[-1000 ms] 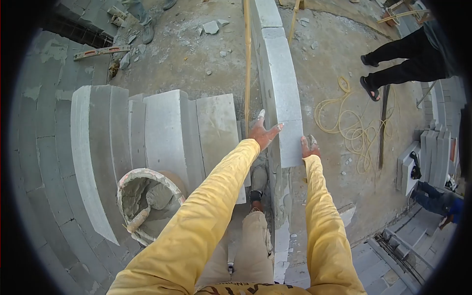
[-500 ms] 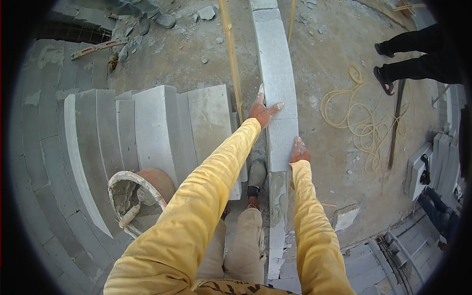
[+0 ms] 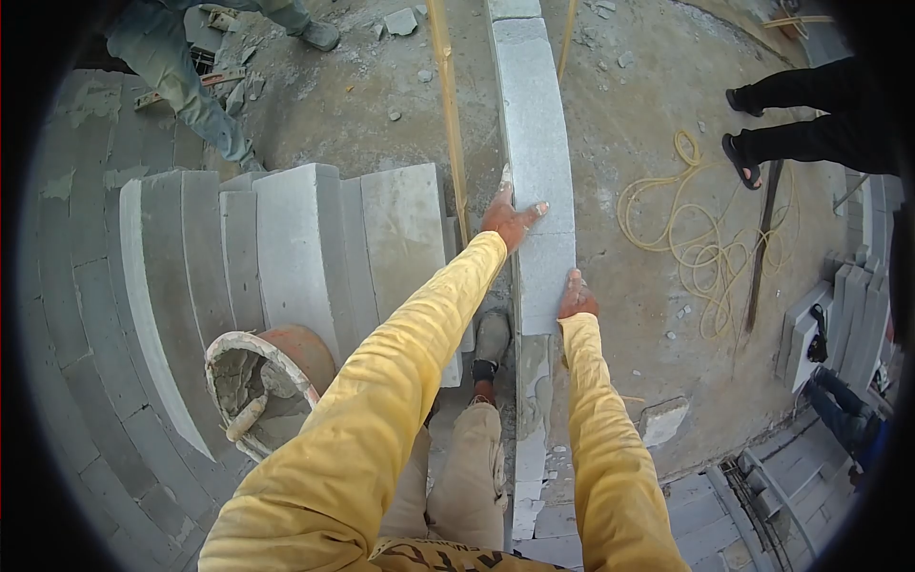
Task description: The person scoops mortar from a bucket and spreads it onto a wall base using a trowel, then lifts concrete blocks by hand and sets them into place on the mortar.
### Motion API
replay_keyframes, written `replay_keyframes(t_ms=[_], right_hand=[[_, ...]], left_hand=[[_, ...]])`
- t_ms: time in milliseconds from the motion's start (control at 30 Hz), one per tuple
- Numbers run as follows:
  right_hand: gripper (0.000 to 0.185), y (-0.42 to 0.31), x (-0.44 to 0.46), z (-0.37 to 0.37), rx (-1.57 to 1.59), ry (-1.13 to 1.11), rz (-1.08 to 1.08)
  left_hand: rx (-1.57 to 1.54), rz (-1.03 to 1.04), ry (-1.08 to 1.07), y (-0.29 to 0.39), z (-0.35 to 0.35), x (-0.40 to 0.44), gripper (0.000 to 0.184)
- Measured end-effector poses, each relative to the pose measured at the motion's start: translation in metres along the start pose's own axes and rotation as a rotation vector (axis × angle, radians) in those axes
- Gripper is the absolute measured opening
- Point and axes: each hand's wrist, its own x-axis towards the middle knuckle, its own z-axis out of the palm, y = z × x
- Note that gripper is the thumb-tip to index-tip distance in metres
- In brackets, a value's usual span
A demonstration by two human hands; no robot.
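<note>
A light grey concrete block (image 3: 541, 286) lies at the near end of the top course of a narrow wall, butted against a longer block (image 3: 536, 114). My left hand (image 3: 512, 215) grips the wall's left edge at the joint, thumb across the top and fingers along the side. On the right face of the near block, my right hand (image 3: 578, 297) is closed against its edge with the thumb pointing up; its other fingers are mostly hidden. Below the near block's end, rough mortar shows on the lower wall (image 3: 534, 381).
At left stand several stacked blocks (image 3: 295, 248) and a bucket (image 3: 310, 348) of mortar with a tool. A wooden pole (image 3: 446, 105) rises beside the wall. Yellow hose (image 3: 681, 229) coils on the right floor. People's legs show at upper left (image 3: 181, 81) and right (image 3: 801, 110).
A person in blue-green trousers has stepped further into view at upper left, legs now partly covering the spirit level. My hands keep their places on the blocks; the view shifts slightly.
</note>
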Motion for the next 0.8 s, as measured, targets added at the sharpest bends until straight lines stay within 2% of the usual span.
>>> replay_keyframes(t_ms=[367, 467, 567, 800], right_hand=[[0.077, 0.002, 0.005, 0.004, -0.024, -0.002, 0.061], [0.077, 0.004, 0.003, 0.004, -0.03, 0.003, 0.052], [0.077, 0.007, 0.008, 0.007, -0.01, 0.008, 0.036], [0.075, 0.007, 0.008, 0.005, -0.012, -0.005, -0.003]], left_hand=[[0.054, 0.01, 0.032, 0.002, -0.001, -0.001, 0.094], [-0.021, -0.023, -0.068, 0.005, -0.005, 0.001, 0.093], [0.044, -0.032, -0.074, 0.003, -0.005, 0.003, 0.092], [0.011, 0.036, 0.024, -0.012, 0.006, 0.006, 0.09]])
